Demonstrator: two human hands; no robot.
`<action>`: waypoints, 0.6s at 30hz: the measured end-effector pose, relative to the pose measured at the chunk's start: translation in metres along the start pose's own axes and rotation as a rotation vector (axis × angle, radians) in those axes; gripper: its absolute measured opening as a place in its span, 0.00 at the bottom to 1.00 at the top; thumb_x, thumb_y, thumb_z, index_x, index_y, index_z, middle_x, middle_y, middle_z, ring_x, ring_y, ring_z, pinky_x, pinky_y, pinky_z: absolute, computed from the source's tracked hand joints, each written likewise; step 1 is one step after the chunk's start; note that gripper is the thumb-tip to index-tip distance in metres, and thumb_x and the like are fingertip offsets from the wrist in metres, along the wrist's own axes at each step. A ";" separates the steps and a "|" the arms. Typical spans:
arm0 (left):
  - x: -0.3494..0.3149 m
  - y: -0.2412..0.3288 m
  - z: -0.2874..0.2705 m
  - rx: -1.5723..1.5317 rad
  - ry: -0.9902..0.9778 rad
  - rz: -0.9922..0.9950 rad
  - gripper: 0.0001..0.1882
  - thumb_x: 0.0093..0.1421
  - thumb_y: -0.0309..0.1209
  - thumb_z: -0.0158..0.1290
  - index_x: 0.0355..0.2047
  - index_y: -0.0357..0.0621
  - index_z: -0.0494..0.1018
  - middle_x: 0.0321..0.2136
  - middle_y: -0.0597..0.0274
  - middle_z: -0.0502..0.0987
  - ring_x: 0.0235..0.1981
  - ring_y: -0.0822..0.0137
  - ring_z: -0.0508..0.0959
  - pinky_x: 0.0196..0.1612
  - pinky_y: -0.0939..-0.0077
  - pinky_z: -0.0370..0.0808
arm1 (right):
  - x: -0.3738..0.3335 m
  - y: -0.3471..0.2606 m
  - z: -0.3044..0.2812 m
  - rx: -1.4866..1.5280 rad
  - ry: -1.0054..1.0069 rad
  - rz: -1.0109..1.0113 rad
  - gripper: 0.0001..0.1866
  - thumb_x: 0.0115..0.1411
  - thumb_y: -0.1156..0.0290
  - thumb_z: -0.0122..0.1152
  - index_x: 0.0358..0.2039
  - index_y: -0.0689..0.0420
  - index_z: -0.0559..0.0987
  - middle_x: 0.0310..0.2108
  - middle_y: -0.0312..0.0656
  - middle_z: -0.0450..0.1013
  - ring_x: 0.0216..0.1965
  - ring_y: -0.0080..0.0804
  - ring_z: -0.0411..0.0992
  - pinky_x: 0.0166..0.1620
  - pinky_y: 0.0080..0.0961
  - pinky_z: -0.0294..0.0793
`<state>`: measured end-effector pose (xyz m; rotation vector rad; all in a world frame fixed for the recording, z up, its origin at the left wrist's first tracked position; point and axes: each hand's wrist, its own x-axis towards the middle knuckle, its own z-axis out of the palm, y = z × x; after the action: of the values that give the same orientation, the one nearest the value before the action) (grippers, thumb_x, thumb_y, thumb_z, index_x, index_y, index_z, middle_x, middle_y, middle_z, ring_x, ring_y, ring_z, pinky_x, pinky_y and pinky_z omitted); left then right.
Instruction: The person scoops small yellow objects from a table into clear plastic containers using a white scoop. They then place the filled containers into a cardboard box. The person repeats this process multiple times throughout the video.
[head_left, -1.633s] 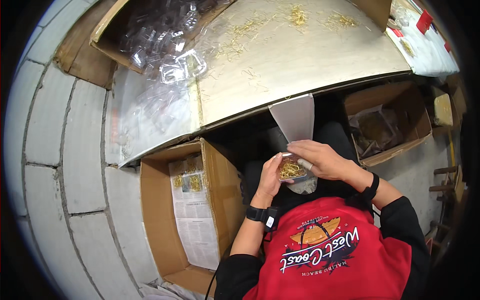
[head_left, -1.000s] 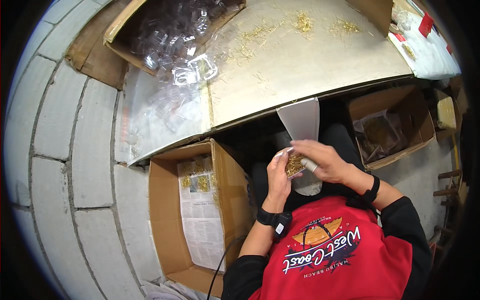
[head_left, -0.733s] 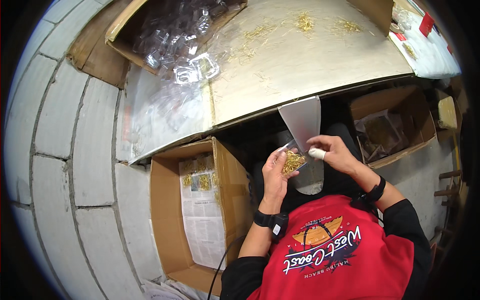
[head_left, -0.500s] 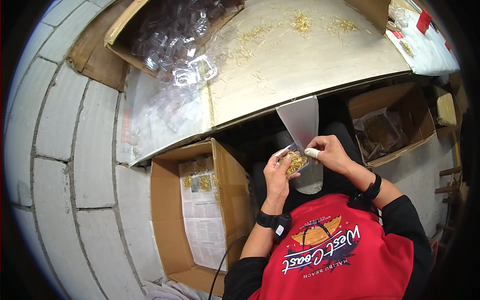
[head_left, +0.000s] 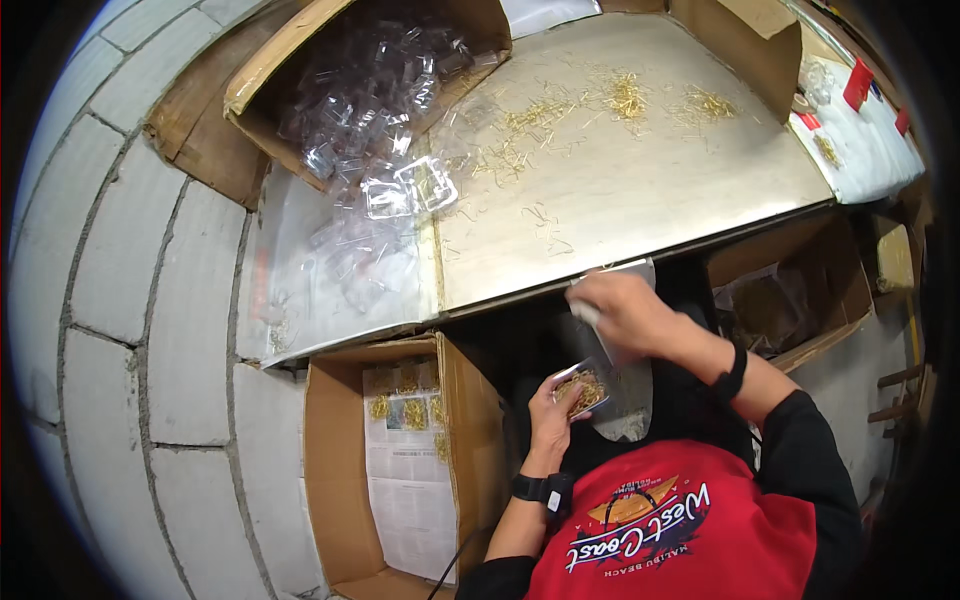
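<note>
Raised since half a second ago from beside the clear box (head_left: pixel 598 404), the blurred right hand (head_left: pixel 622 310) is now held near the table's (head_left: pixel 690 185) edge; whether anything is pinched there cannot be told. By the left hand (head_left: pixel 549 415), the box, with gold-coloured wires (head_left: pixel 577 392) inside, is clasped right of the open carton (head_left: pixel 476 445).

Grey block wall (head_left: pixel 115 385), pale table (head_left: pixel 660 195)
</note>
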<state>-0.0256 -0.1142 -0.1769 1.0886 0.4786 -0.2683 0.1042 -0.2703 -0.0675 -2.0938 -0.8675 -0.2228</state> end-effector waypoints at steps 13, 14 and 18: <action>0.078 -0.053 0.038 -0.216 -0.172 -0.212 0.18 0.68 0.38 0.39 0.48 0.36 0.67 0.37 0.56 0.76 0.36 0.66 0.79 0.35 0.70 0.79 | -0.003 0.044 -0.007 -0.189 -0.134 -0.101 0.20 0.54 0.76 0.56 0.49 0.60 0.72 0.56 0.46 0.65 0.61 0.44 0.60 0.61 0.36 0.61; 0.081 -0.057 0.042 -0.243 -0.175 -0.202 0.17 0.67 0.38 0.40 0.47 0.38 0.67 0.37 0.58 0.76 0.34 0.66 0.80 0.31 0.69 0.79 | -0.021 0.030 -0.010 -0.191 -0.107 -0.108 0.20 0.51 0.79 0.57 0.47 0.60 0.73 0.55 0.46 0.67 0.60 0.45 0.61 0.59 0.36 0.64; 0.074 -0.062 0.048 -0.230 -0.241 -0.222 0.16 0.66 0.36 0.40 0.46 0.38 0.68 0.37 0.58 0.76 0.35 0.64 0.80 0.33 0.70 0.80 | -0.082 0.010 -0.026 -0.045 -0.109 -0.009 0.22 0.43 0.84 0.59 0.43 0.61 0.75 0.48 0.47 0.72 0.53 0.45 0.68 0.52 0.35 0.71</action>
<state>0.0234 -0.1827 -0.2441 0.7674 0.4028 -0.5203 0.0529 -0.3355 -0.0937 -2.1604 -0.9445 -0.1354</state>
